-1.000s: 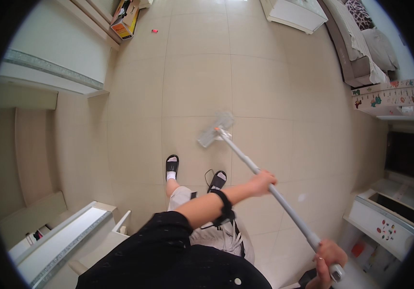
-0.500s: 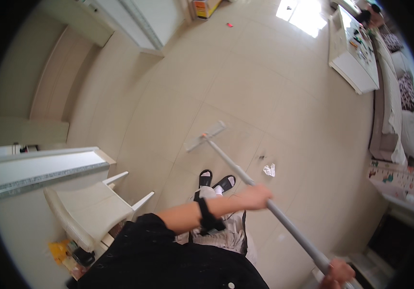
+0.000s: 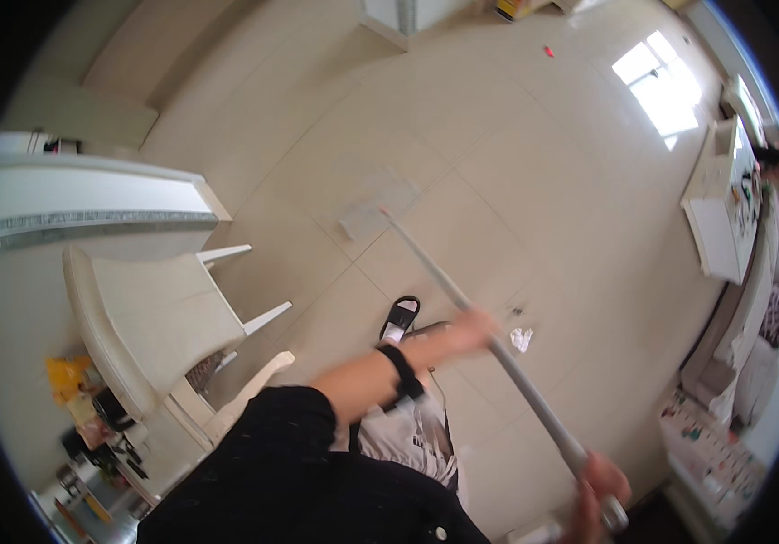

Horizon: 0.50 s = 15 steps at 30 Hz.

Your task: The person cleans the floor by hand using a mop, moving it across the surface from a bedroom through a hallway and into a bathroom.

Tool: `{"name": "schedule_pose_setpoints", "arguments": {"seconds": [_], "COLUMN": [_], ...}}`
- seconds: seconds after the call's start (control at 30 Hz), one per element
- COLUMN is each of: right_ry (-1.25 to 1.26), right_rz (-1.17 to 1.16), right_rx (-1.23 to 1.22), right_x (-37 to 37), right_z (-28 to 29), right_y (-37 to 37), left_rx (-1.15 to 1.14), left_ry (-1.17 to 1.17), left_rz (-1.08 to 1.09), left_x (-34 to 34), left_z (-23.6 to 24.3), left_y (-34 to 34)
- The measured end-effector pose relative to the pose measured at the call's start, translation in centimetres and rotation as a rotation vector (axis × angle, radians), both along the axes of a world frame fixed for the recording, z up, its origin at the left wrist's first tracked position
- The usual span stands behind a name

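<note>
My left hand (image 3: 471,328), blurred by motion, grips the middle of a long grey mop pole (image 3: 530,394); a black strap circles that forearm. My right hand (image 3: 603,485) is closed round the top end of the pole at the lower right. The flat grey mop head (image 3: 376,204), smeared by motion, rests on the beige tiles ahead of my black slide sandal (image 3: 400,315). A crumpled white tissue (image 3: 522,340) and a small dark speck lie right of the pole.
A cream chair (image 3: 140,308) stands at my left beside a white ledge (image 3: 99,190) and cluttered items (image 3: 72,381). At right are a white low table (image 3: 716,227) and a sofa (image 3: 725,354). A small red object (image 3: 550,52) lies farther off on the floor (image 3: 516,136).
My view has swung to the left, bringing the chair into full view. The mop head has swept across the tiles, and both hands have stayed on the pole.
</note>
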State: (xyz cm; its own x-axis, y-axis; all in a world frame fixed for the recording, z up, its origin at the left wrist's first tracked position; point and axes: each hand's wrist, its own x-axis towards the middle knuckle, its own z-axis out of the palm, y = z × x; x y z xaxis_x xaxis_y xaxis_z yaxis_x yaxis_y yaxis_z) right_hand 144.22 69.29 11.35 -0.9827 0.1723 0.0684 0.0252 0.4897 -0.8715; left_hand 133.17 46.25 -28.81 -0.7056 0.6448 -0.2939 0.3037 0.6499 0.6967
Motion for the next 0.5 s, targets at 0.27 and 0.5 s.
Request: {"name": "schedule_pose_setpoints", "arguments": {"seconds": [0.27, 0.5], "right_ry": [0.057, 0.269], "right_rz": [0.133, 0.107], "right_rx": [-0.129, -0.604], "right_x": [-2.5, -4.3], "right_z": [12.2, 7.4], "right_y": [-1.0, 1.3], "left_rx": [0.194, 0.027], "left_ry": [-0.278, -0.219], "left_rz": [-0.134, -0.018], "left_x": [3.4, -2.8], "left_z": [12.3, 18.1], "left_y": [14.1, -0.1]}}
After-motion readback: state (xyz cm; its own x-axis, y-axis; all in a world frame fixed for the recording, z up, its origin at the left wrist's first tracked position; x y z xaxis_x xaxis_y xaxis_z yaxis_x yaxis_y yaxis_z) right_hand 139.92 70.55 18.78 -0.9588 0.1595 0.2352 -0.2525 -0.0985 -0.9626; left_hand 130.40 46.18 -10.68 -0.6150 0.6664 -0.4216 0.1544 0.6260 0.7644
